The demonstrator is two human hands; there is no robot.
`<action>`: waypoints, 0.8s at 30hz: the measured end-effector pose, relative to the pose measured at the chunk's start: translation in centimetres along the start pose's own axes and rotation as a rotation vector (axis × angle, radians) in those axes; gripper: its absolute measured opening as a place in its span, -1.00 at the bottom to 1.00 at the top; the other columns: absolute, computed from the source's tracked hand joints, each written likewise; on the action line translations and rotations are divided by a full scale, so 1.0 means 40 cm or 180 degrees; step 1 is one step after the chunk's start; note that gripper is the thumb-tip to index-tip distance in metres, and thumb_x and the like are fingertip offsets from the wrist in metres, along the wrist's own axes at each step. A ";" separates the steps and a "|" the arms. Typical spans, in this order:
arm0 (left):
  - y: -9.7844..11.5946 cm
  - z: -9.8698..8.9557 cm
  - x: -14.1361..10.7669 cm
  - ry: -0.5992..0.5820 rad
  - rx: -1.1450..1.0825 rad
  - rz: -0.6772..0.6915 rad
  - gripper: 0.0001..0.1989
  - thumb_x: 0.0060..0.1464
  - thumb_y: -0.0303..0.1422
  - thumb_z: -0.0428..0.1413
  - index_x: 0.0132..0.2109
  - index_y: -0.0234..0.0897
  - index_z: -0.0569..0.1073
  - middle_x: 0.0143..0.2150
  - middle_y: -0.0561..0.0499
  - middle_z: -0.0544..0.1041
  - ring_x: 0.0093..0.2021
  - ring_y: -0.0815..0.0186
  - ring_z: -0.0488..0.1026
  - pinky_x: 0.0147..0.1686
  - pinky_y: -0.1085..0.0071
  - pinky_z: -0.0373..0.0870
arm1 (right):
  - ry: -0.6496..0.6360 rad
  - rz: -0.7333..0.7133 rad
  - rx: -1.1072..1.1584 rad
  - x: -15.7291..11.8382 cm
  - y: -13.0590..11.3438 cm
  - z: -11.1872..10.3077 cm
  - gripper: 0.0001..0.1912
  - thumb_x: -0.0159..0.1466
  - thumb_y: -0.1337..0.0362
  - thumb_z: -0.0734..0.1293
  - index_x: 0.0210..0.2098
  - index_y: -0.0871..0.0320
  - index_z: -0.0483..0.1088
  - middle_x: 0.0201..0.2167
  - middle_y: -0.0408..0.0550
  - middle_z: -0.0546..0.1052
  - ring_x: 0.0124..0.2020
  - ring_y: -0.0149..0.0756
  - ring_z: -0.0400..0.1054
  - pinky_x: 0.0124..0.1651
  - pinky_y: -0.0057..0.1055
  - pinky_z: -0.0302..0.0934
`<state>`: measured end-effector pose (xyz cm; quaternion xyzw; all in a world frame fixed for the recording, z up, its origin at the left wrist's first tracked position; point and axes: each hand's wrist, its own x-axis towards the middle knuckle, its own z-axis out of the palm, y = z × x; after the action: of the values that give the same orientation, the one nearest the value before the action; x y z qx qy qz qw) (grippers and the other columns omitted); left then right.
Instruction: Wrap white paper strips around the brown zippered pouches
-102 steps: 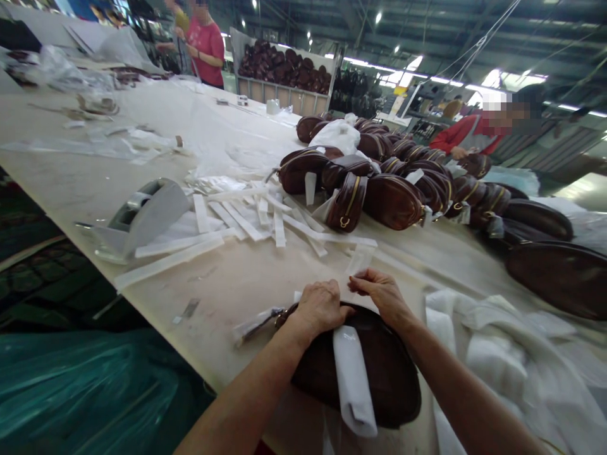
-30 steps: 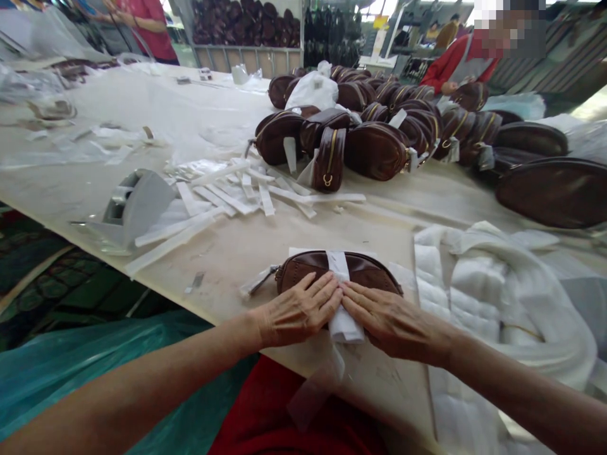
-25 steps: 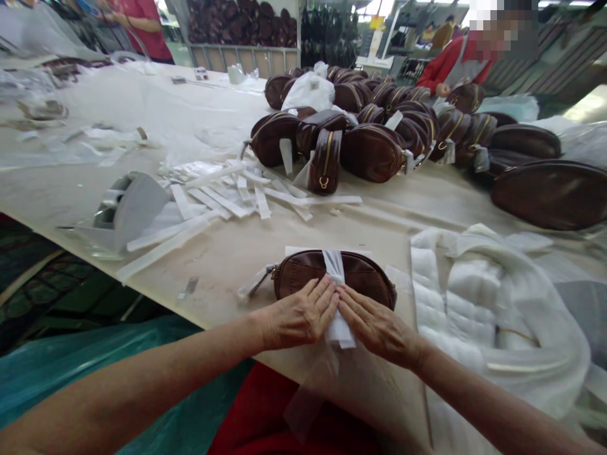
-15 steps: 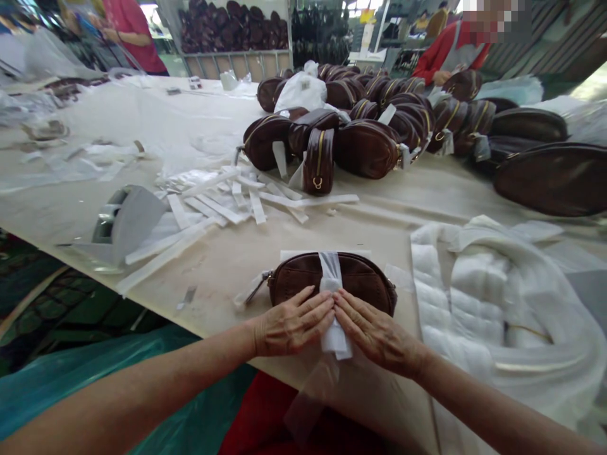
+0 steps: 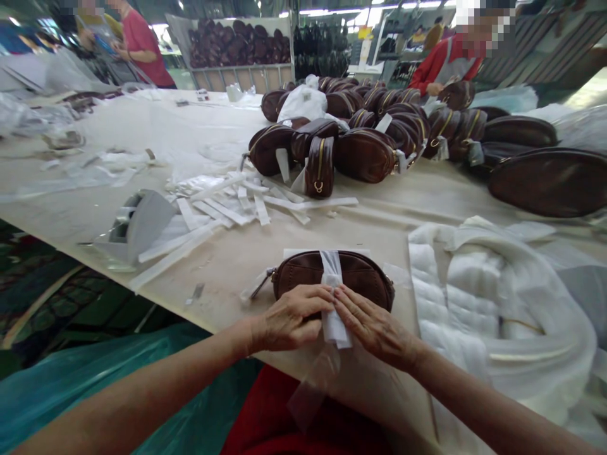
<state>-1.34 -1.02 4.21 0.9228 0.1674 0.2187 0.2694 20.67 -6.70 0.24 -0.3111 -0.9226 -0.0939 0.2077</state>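
A small dark brown zipped bag (image 5: 298, 273) lies on the table right in front of me, a white paper strip (image 5: 331, 265) running down over its middle. My left hand (image 5: 291, 317) rests on the bag's lower front, fingers partly bent and apart, their tips on the strip's left side. From the other side my right hand (image 5: 377, 322) lies flat, fingers stretched out, with the tips touching the strip. The strip's lower end (image 5: 337, 335) shows between both hands. A wrapped zip pull (image 5: 258, 282) sticks out at the bag's left end. The bag's lower edge is hidden by my hands.
Many brown bags (image 5: 365, 155) stand across the table's far side. Loose white strips (image 5: 213, 212) and a grey tape dispenser (image 5: 137, 224) lie to the left. White padded wrapping (image 5: 474, 297) is at right. A co-worker in red (image 5: 448, 60) handles a bag beyond.
My left hand has gone from lying flat with fingers straight to bent fingers at the strip. My right hand stays flat on the bag. The view has tilted up slightly.
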 end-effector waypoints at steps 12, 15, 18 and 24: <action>-0.008 0.095 -0.016 0.0580 0.0884 -0.0006 -0.56 0.09 -0.11 0.15 -0.02 -0.36 0.37 -0.04 -0.18 0.47 0.08 0.18 0.35 0.05 0.24 0.29 | 0.0171 0.0196 0.0328 -0.006 -0.004 0.008 -0.56 0.32 0.46 0.12 0.19 0.45 0.15 0.14 0.32 0.34 0.33 -0.09 -0.12 0.21 -0.12 0.20; -0.013 0.097 -0.024 0.0707 0.1061 0.0278 -0.59 0.18 -0.12 0.05 -0.01 -0.39 0.37 -0.08 -0.19 0.49 0.11 0.18 0.34 0.05 0.24 0.31 | 0.0184 0.0251 0.0374 -0.008 -0.006 0.016 -0.59 0.33 0.46 0.10 0.16 0.42 0.18 0.13 0.29 0.35 0.32 -0.08 -0.06 0.20 -0.12 0.22; -0.014 0.097 -0.023 0.0765 0.1229 0.0452 -0.62 0.21 -0.15 0.01 -0.06 -0.42 0.39 -0.11 -0.19 0.50 0.09 0.16 0.35 0.04 0.25 0.32 | 0.0237 0.0312 0.0477 -0.003 -0.002 0.017 -0.60 0.31 0.46 0.10 0.13 0.41 0.20 0.12 0.30 0.36 0.29 -0.07 0.01 0.19 -0.10 0.24; -0.010 0.099 -0.022 0.0347 0.1474 0.0219 -0.74 0.22 -0.20 0.02 -0.14 -0.33 0.42 -0.13 -0.11 0.49 0.07 0.18 0.36 0.03 0.25 0.30 | 0.0316 0.0560 0.0904 -0.015 -0.032 -0.037 -0.53 0.20 0.55 0.08 0.10 0.34 0.21 0.07 0.24 0.38 0.22 -0.11 0.15 0.13 -0.07 0.26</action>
<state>-0.21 -2.74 0.72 0.9520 0.1959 0.2330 0.0336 20.82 -8.49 1.24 -0.3532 -0.8845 0.0407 0.3022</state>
